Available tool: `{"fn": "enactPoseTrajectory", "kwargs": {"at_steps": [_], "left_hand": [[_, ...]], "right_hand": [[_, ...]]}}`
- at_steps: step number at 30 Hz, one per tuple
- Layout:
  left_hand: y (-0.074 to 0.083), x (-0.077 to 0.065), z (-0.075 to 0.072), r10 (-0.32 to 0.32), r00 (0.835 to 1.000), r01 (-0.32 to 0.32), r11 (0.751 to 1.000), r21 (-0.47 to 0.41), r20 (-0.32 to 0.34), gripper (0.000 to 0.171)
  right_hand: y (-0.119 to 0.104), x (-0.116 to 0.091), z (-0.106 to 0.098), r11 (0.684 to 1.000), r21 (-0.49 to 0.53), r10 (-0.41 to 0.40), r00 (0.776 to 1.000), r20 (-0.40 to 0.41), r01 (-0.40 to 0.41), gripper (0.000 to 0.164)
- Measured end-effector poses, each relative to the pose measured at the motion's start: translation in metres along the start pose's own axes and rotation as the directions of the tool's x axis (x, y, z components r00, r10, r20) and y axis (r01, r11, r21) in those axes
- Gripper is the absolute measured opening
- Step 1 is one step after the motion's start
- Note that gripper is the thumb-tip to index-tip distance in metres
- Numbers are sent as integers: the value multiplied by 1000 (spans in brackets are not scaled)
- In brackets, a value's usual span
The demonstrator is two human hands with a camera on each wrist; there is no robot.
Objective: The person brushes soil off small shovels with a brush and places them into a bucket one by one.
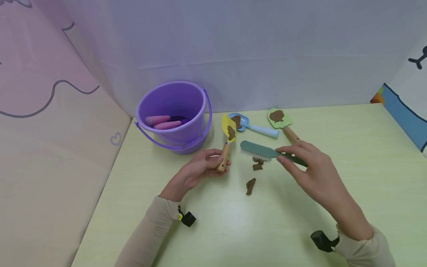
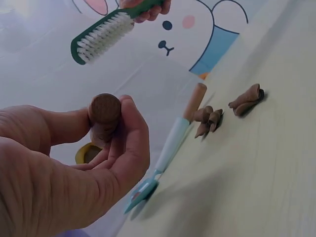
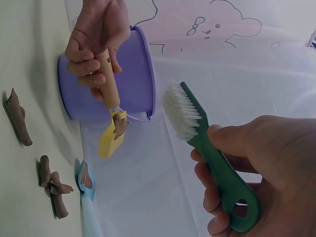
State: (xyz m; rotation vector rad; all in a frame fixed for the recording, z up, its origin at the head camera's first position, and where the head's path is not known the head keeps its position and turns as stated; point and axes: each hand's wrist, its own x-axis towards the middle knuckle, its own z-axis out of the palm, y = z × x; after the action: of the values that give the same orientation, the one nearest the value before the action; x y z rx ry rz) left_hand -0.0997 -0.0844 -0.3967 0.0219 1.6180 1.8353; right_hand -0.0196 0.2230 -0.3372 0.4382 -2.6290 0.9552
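My left hand [image 1: 203,168] grips the wooden handle of a small yellow shovel [image 1: 228,128], its blade pointing away and smeared with brown clay. In the left wrist view the round handle end [image 2: 105,109] sits between thumb and fingers. My right hand [image 1: 311,172] holds a green brush [image 3: 215,163] by its handle, white bristles [image 3: 180,111] facing the shovel across a gap. Below the brush on the table lie curled brown clay pieces [image 1: 257,165] and a longer clay piece [image 1: 251,186].
A purple bucket [image 1: 197,137] with pink-handled things inside stands at the back left. Along the back edge lie a light blue shovel [image 1: 263,131] and a green shovel [image 1: 287,120], both with brown clay on their blades. Cloth walls rise behind the table [image 1: 213,233].
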Motion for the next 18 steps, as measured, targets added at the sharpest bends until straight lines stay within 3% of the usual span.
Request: {"fn": "enactPoseTrajectory", "kwargs": {"at_steps": [5,13,15,18], "left_hand": [[-2,-9,8,10,990,-7,1000,-25,139,35],[-5,-22,26,18,952,8,996,-84,304,38],[-6,-25,29,19,938,18,994,-104,345,42],[-9,-29,35,23,919,28,992,-123,393,63]], "right_hand": [[3,2,1,1000,20,-15,1000,-18,16,24],[9,5,8,994,92,-48,998,-46,52,29],[11,5,10,991,116,-61,997,-51,66,31],[14,6,14,985,145,-91,994,-53,97,33]]}}
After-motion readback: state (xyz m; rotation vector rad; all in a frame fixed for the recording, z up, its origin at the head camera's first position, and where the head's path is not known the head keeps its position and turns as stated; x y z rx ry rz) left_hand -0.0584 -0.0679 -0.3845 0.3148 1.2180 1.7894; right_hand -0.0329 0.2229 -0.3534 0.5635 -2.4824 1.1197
